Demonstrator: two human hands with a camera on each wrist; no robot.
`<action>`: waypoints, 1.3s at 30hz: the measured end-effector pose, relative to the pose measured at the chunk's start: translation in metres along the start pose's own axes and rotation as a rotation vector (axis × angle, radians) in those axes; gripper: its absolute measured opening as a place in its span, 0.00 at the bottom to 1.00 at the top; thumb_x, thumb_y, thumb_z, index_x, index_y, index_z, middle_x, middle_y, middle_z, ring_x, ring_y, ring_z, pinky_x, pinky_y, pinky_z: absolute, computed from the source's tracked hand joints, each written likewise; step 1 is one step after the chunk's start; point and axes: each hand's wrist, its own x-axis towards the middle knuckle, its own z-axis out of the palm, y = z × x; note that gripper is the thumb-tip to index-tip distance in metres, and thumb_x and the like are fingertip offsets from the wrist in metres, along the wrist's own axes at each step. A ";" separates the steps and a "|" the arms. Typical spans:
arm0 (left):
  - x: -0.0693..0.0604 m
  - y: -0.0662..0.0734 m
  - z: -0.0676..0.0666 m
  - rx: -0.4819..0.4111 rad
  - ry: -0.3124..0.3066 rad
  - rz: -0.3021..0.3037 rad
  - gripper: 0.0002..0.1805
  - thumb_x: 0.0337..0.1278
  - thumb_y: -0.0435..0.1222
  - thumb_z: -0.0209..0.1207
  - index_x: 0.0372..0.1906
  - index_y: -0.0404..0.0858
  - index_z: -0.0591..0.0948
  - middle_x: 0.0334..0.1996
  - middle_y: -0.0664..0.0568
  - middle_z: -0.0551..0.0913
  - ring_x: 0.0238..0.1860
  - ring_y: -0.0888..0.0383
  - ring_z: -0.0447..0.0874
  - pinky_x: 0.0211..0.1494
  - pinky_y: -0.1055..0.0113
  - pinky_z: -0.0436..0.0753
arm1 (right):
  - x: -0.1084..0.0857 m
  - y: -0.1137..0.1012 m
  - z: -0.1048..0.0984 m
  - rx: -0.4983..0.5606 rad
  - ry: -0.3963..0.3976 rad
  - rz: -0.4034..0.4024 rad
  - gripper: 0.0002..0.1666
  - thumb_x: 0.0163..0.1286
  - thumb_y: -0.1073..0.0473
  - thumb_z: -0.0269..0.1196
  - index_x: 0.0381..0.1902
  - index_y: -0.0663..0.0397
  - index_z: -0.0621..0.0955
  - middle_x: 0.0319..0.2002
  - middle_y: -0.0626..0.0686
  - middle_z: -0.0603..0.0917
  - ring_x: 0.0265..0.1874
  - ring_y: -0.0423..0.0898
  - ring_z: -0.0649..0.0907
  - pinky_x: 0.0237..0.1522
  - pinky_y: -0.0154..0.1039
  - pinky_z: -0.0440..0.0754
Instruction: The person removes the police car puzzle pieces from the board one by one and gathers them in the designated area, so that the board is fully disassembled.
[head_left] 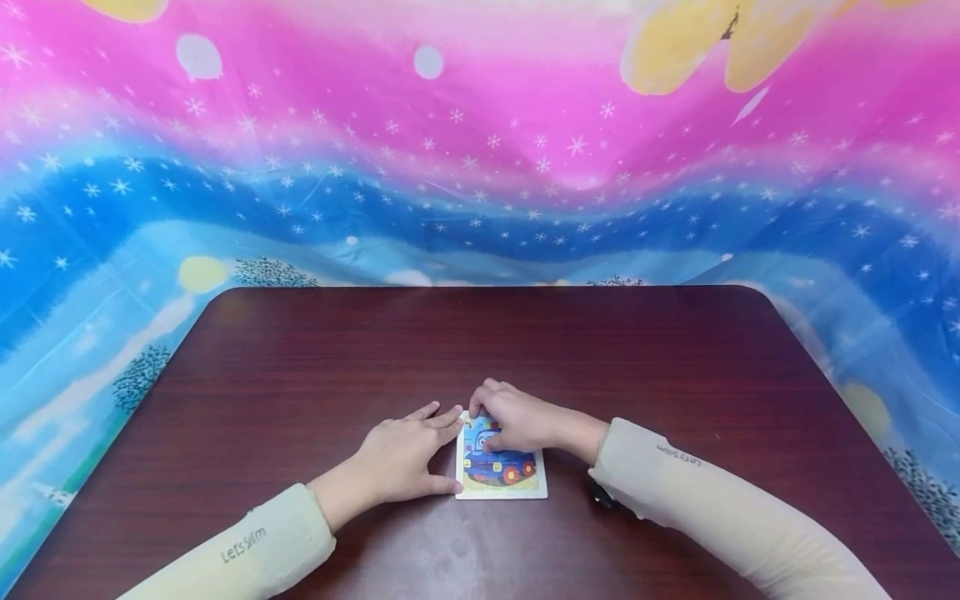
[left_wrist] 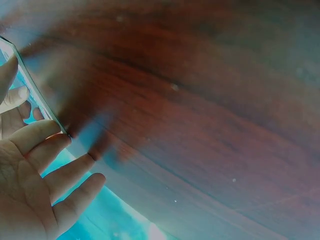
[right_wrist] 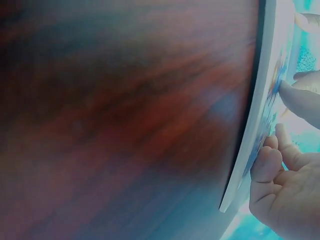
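A small white-framed picture board (head_left: pixel 502 493) with a blue cartoon car lies flat on the table. My left hand (head_left: pixel 401 460) rests at its left edge, fingers spread and fairly straight, thumb by the lower left corner. In the left wrist view the fingers of my left hand (left_wrist: pixel 37 175) touch the board's rim (left_wrist: pixel 37 92). Over the upper part of the picture is my right hand (head_left: pixel 517 417), its thumb and bent fingertips on the surface. The right wrist view has my right hand (right_wrist: pixel 290 185) beside the board (right_wrist: pixel 260 110); whether it pinches a piece I cannot tell.
The dark brown wooden table (head_left: pixel 337 350) extends around the board on all sides. Behind it and at its sides hangs a pink and blue patterned cloth (head_left: pixel 480 192). A dark object (head_left: pixel 602 495) shows under the right sleeve's cuff.
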 end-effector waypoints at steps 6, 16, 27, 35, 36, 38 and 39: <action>0.000 0.000 0.000 -0.006 0.000 -0.004 0.45 0.46 0.64 0.67 0.69 0.47 0.74 0.72 0.56 0.69 0.74 0.47 0.66 0.53 0.43 0.82 | 0.000 0.001 0.000 0.022 0.014 -0.026 0.21 0.60 0.62 0.71 0.50 0.55 0.77 0.43 0.49 0.76 0.45 0.45 0.75 0.54 0.43 0.76; 0.000 0.000 0.001 0.006 0.003 0.001 0.45 0.46 0.65 0.66 0.69 0.47 0.75 0.73 0.56 0.69 0.74 0.48 0.67 0.53 0.45 0.83 | 0.000 0.005 -0.003 0.111 0.044 -0.050 0.16 0.63 0.66 0.68 0.49 0.54 0.80 0.40 0.49 0.78 0.39 0.42 0.76 0.46 0.36 0.77; 0.001 -0.001 0.002 0.004 -0.004 0.003 0.46 0.47 0.65 0.66 0.69 0.47 0.74 0.73 0.55 0.69 0.74 0.47 0.66 0.52 0.46 0.83 | 0.001 0.007 -0.008 0.240 0.072 -0.056 0.07 0.68 0.67 0.64 0.42 0.53 0.83 0.31 0.45 0.81 0.29 0.37 0.76 0.38 0.30 0.77; 0.001 0.000 0.002 -0.007 -0.010 -0.007 0.46 0.47 0.65 0.66 0.70 0.47 0.73 0.73 0.56 0.68 0.75 0.47 0.65 0.54 0.44 0.82 | 0.000 0.012 -0.013 0.281 0.086 -0.055 0.07 0.67 0.67 0.64 0.40 0.51 0.83 0.29 0.45 0.81 0.26 0.38 0.78 0.35 0.31 0.79; 0.001 -0.001 0.002 -0.006 -0.010 -0.008 0.46 0.47 0.65 0.66 0.70 0.47 0.73 0.73 0.56 0.68 0.75 0.47 0.65 0.54 0.44 0.82 | 0.000 0.013 -0.015 0.287 0.092 -0.059 0.07 0.67 0.67 0.64 0.40 0.51 0.83 0.29 0.46 0.81 0.26 0.38 0.78 0.35 0.31 0.79; 0.001 -0.001 0.001 -0.004 -0.010 -0.009 0.46 0.47 0.65 0.66 0.70 0.47 0.73 0.73 0.56 0.68 0.75 0.47 0.65 0.54 0.44 0.82 | -0.001 0.015 -0.017 0.296 0.103 -0.065 0.08 0.67 0.68 0.65 0.40 0.51 0.83 0.29 0.46 0.81 0.26 0.38 0.77 0.35 0.31 0.78; 0.001 -0.001 0.001 -0.002 -0.011 -0.010 0.46 0.47 0.65 0.66 0.70 0.47 0.73 0.73 0.56 0.68 0.75 0.47 0.65 0.54 0.44 0.82 | -0.002 0.016 -0.019 0.300 0.110 -0.069 0.08 0.66 0.68 0.65 0.40 0.51 0.83 0.29 0.46 0.81 0.27 0.38 0.77 0.35 0.32 0.78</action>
